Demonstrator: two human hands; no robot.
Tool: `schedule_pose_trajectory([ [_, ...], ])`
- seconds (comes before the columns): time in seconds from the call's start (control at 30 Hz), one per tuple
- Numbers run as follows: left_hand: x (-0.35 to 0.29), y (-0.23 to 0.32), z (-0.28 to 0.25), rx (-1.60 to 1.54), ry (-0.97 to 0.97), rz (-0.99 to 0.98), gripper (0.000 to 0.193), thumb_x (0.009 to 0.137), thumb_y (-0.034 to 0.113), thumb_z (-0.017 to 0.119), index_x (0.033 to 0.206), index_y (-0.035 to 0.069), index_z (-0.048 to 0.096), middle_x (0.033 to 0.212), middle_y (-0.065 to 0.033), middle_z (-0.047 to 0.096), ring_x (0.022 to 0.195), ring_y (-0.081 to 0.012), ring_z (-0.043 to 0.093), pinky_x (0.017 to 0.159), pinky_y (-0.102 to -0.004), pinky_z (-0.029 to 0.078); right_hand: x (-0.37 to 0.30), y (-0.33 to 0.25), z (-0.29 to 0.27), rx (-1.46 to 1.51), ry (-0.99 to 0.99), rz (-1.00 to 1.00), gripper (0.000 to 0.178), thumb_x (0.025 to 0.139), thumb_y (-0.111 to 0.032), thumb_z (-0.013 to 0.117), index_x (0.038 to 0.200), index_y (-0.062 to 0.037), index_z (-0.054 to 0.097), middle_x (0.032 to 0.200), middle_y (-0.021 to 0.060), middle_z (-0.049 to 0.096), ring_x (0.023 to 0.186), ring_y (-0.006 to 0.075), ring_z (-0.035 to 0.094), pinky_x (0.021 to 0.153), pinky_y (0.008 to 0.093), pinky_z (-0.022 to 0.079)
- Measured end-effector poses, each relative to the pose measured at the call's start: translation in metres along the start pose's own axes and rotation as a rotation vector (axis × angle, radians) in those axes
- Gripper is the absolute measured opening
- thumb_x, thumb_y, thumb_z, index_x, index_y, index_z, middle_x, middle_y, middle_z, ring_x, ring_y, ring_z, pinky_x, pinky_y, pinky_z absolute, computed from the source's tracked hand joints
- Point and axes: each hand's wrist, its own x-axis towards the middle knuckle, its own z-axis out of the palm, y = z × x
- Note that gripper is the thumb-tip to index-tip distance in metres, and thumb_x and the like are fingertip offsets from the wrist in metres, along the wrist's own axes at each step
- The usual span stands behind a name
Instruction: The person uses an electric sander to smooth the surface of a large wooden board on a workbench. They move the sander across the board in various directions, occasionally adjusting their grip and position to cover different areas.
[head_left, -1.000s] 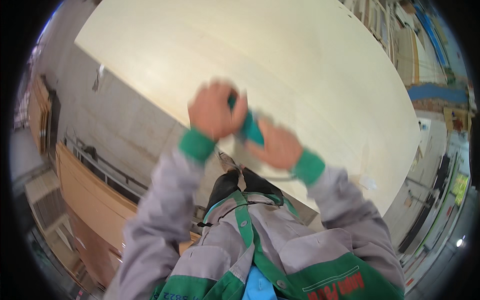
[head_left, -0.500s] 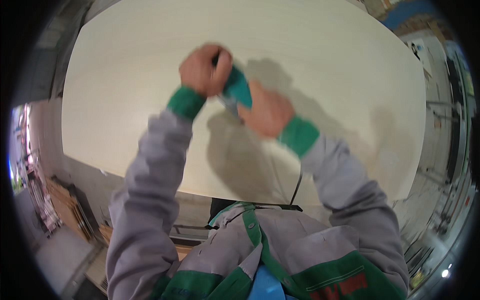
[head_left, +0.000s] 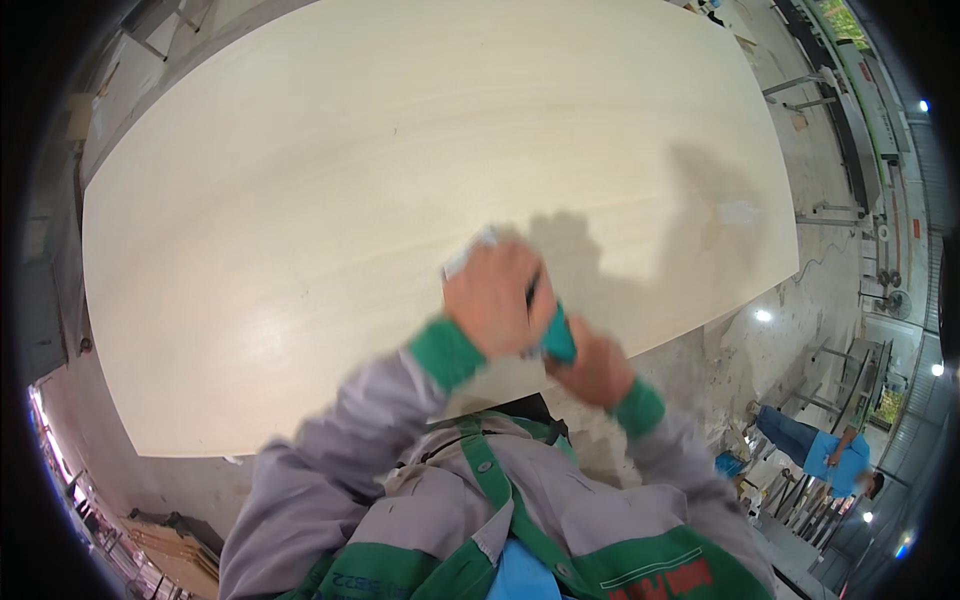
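Note:
My left hand (head_left: 497,297) is closed over the front of a teal hand tool (head_left: 559,338) with a dark part, low over the near edge of a large pale board. Around the tool's rear end, nearer my body, my right hand (head_left: 597,366) is closed. Most of the tool is hidden under my fingers, so I cannot tell its exact kind. A whitish piece (head_left: 487,238) shows just beyond my left knuckles. Beneath both hands stretches the pale, wood-like board (head_left: 330,180), with my hands' shadows to the right.
Far to the right a person in a blue shirt (head_left: 835,450) stands by benches on the shop floor. Metal stands (head_left: 800,90) and machinery line the right side. Brown sheets (head_left: 170,550) lean at the lower left. The board's near edge runs close to my body.
Both hands have come back toward my body and slightly right, with the teal tool still between them. My view has turned, bringing the far-right person into sight.

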Motion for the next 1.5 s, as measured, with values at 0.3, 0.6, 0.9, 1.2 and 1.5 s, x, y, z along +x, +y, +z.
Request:
schedule_pose_trajectory([
  [0.3, -0.009, 0.005, -0.003, -0.232, 0.039, -0.030, 0.014, 0.080, 0.022, 0.073, 0.085, 0.011, 0.066, 0.086, -0.0074, 0.068, 0.080, -0.0292, 0.067, 0.066, -0.0402, 0.054, -0.015, -0.064, 0.024, 0.023, 0.278, 0.087, 0.107, 0.084, -0.043, 0.081, 0.162, -0.0036, 0.020, 0.139, 0.0275, 0.053, 0.108, 0.0501, 0.064, 0.082, 0.0559, 0.056],
  [0.6, 0.013, -0.158, -0.094, -0.290, 0.606, -0.411, 0.050, 0.104, 0.019, 0.062, 0.146, -0.003, 0.047, 0.143, -0.0234, 0.056, 0.128, -0.0358, 0.058, 0.104, -0.0434, 0.049, 0.343, -0.144, -0.122, -0.329, 0.414, -0.255, 0.090, 0.094, -0.048, 0.066, 0.165, -0.0180, 0.019, 0.132, 0.0273, 0.063, 0.116, 0.0459, 0.064, 0.099, 0.0534, 0.051],
  [0.9, -0.392, -0.151, -0.195, 0.190, 0.746, -1.323, 0.065, 0.108, 0.041, 0.052, 0.153, -0.004, 0.041, 0.153, -0.0205, 0.047, 0.136, -0.0325, 0.050, 0.114, -0.0425, 0.040, 0.489, -0.208, -0.158, -0.291, 0.552, -0.215, 0.099, 0.089, -0.064, 0.064, 0.164, -0.0158, 0.020, 0.137, 0.0239, 0.064, 0.125, 0.0428, 0.062, 0.107, 0.0488, 0.049],
  [1.2, -0.445, -0.286, -0.222, -0.550, 1.349, -1.684, 0.098, 0.091, 0.068, 0.065, 0.150, -0.007, 0.043, 0.151, -0.0194, 0.050, 0.130, -0.0322, 0.053, 0.106, -0.0416, 0.046, 0.273, -0.149, -0.054, -0.253, 0.391, -0.188, 0.086, 0.098, -0.055, 0.056, 0.166, -0.0200, 0.015, 0.121, 0.0265, 0.070, 0.109, 0.0463, 0.067, 0.096, 0.0537, 0.053],
  [1.5, -0.394, -0.296, -0.211, -0.342, 1.465, -1.786, 0.090, 0.096, 0.069, 0.053, 0.133, -0.013, 0.057, 0.135, -0.0252, 0.064, 0.118, -0.0420, 0.063, 0.104, -0.0441, 0.051, -0.112, -0.055, 0.114, -0.029, 0.376, -0.206, 0.087, 0.097, -0.035, 0.068, 0.163, -0.0046, 0.021, 0.129, 0.0303, 0.064, 0.101, 0.0471, 0.069, 0.081, 0.0510, 0.056],
])
